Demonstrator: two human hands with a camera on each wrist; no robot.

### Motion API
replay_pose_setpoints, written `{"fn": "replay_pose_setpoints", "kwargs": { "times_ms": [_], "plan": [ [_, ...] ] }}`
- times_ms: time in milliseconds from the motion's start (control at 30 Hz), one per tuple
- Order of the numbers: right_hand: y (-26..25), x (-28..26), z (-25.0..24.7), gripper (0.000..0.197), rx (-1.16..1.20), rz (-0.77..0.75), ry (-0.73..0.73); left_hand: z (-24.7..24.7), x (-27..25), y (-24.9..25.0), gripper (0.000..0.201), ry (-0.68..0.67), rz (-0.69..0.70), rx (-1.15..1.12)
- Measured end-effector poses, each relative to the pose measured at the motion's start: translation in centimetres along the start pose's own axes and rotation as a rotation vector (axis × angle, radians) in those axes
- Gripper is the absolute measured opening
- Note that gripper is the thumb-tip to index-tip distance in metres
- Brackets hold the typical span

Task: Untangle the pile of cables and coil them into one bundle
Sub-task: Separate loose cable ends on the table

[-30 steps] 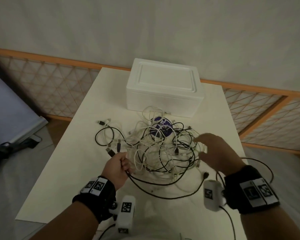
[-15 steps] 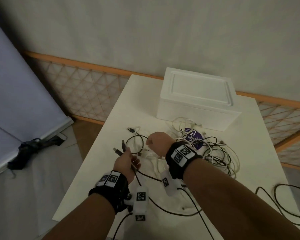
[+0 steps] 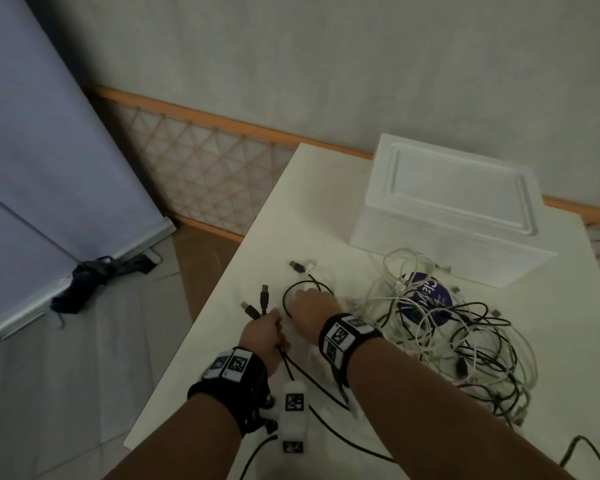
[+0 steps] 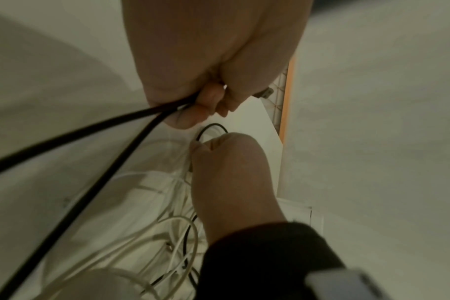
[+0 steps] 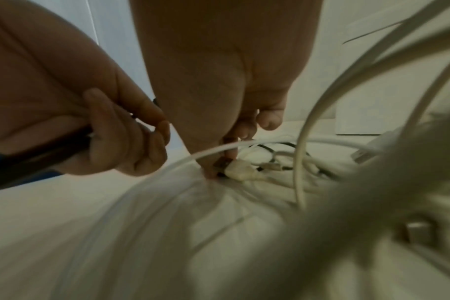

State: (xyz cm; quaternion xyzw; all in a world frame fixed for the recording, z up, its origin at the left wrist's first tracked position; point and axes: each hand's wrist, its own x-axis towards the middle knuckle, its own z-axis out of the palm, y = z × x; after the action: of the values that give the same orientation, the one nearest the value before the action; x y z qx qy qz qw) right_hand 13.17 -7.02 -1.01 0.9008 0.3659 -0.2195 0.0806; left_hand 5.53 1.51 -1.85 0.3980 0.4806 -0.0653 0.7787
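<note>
A tangled pile of black and white cables [image 3: 458, 344] lies on the white table [image 3: 309, 202], partly over a purple disc [image 3: 430, 299]. My left hand [image 3: 262, 336] grips two black cables [image 4: 90, 132] at the pile's left edge; their USB plugs [image 3: 264, 296] stick out past the fist. My right hand [image 3: 309, 304] reaches across right beside it. In the right wrist view its fingertips [image 5: 230, 156] pinch a small metal plug [image 5: 220, 163] next to a white connector [image 5: 240, 171], low on the tabletop. A black loop [image 3: 291, 289] curves round that hand.
A white foam box [image 3: 454, 209] stands at the back of the table, behind the pile. A loose plug [image 3: 297, 266] lies left of the pile. The table's left edge is close to my left hand. On the floor left, a grey-blue panel [image 3: 49, 168] leans.
My right hand has crossed from the right of the pile to its left edge and come down on a plug beside my left hand. My left hand still grips the black cables.
</note>
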Motion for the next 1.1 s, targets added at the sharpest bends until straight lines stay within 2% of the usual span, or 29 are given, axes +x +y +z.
{"fn": "replay_pose_setpoints", "kwargs": {
  "times_ms": [100,233,333,433,600,767,867,967,1033,1100],
  "plan": [
    [1.3,-0.9,-0.6,0.029,0.035,0.004,0.053,0.9,0.1,0.5,0.022,-0.054,-0.022,0.031],
    [3.1,-3.0,-1.8,0.026,0.159,-0.036,0.295,3.0,-0.5,2.1,0.026,-0.220,0.002,-0.047],
    [4.3,-5.1,-2.3,0.026,0.153,-0.101,0.430,4.7,-1.2,3.5,0.029,-0.354,0.044,-0.068],
    [5.2,-7.8,-3.0,0.016,0.115,-0.094,0.457,6.1,-2.0,4.7,0.030,-0.454,0.046,-0.069],
    [7.8,-12.7,-2.6,0.017,0.189,0.106,0.372,6.3,-1.9,6.2,0.034,-0.528,0.015,-0.117],
    [11.8,-16.5,-1.9,0.018,0.239,0.376,0.350,5.5,-1.1,6.7,0.040,-0.424,-0.002,-0.162],
    [13.2,-18.6,-2.1,0.020,0.428,0.373,0.483,5.4,-1.3,6.2,0.042,-0.367,0.013,-0.095],
    [13.4,-19.3,-3.4,0.014,0.615,0.358,0.630,5.9,-2.4,5.4,0.042,-0.315,0.110,0.126],
    [12.9,-18.8,-4.2,0.018,0.871,0.409,0.702,6.5,-3.5,5.0,0.044,-0.333,0.167,0.255],
    [11.8,-18.0,-4.9,0.022,1.234,0.413,0.699,7.2,-4.7,4.6,0.047,-0.409,0.171,0.274]
  ]
}}
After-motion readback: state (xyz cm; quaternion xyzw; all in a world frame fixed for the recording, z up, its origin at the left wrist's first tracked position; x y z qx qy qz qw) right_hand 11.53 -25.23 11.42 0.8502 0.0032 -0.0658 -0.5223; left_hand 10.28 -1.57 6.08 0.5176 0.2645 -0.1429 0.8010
